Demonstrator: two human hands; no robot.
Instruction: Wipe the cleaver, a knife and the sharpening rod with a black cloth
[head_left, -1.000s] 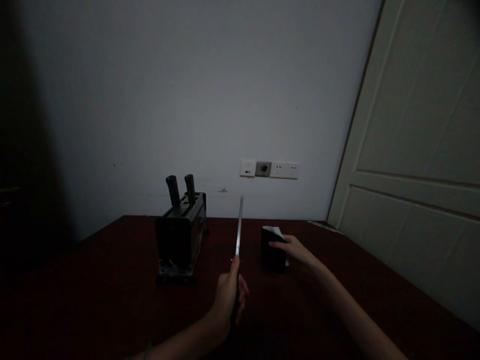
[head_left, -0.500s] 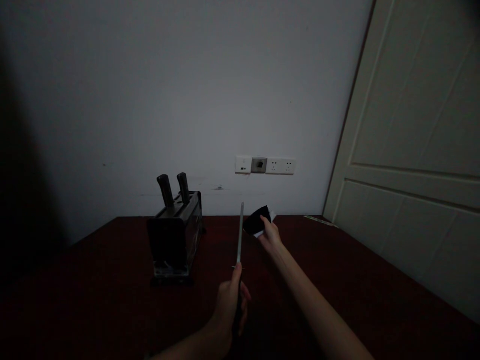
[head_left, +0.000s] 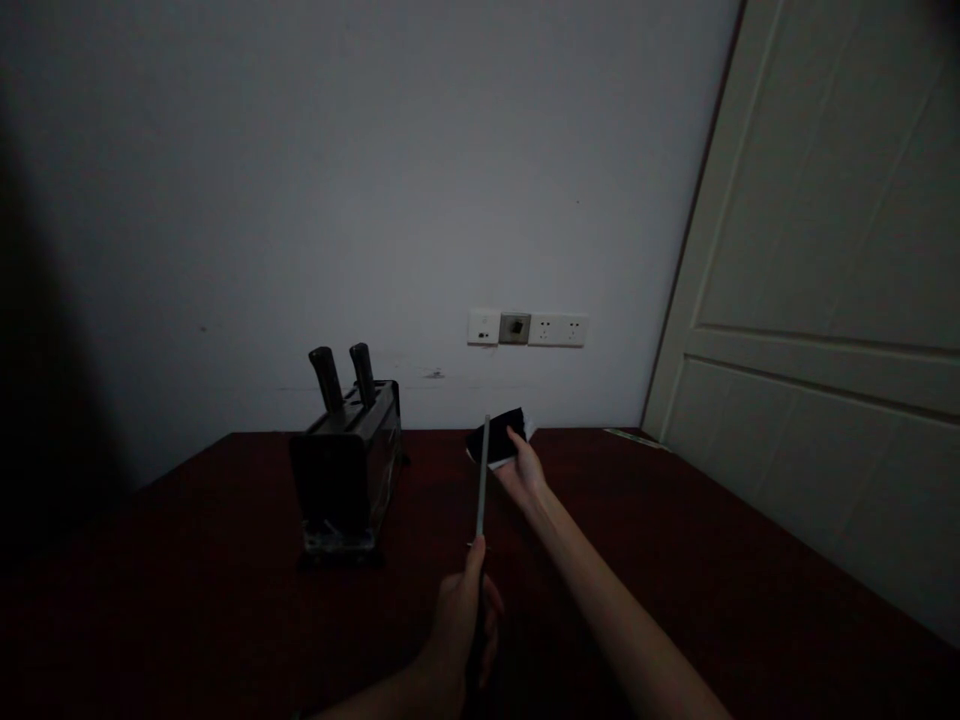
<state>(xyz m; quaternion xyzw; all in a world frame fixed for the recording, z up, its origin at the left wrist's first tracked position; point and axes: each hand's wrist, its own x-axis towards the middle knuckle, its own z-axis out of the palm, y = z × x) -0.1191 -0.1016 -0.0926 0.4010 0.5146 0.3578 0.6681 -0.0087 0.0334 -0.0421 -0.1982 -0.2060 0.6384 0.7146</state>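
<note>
My left hand (head_left: 463, 610) is closed round the dark handle of a honing steel (head_left: 482, 485), its thin grey rod pointing up and away from me. My right hand (head_left: 523, 470) grips a cloth (head_left: 498, 437), black on one side with white edges showing. The cloth lies behind the rod's upper end in this view; whether the two touch I cannot tell. To the left stands a black knife block (head_left: 334, 490) with two dark handles (head_left: 326, 378) sticking up from its top.
The dark red table (head_left: 247, 560) reaches back to a grey wall with a row of sockets and switches (head_left: 525, 329). At the right is a pale panelled door (head_left: 810, 400). A thin flat strip (head_left: 636, 438) lies at the table's far right edge.
My right hand has moved the cloth left, so it now sits behind the tip of the honing steel. The left hand keeps its grip, and the view has shifted slightly.
</note>
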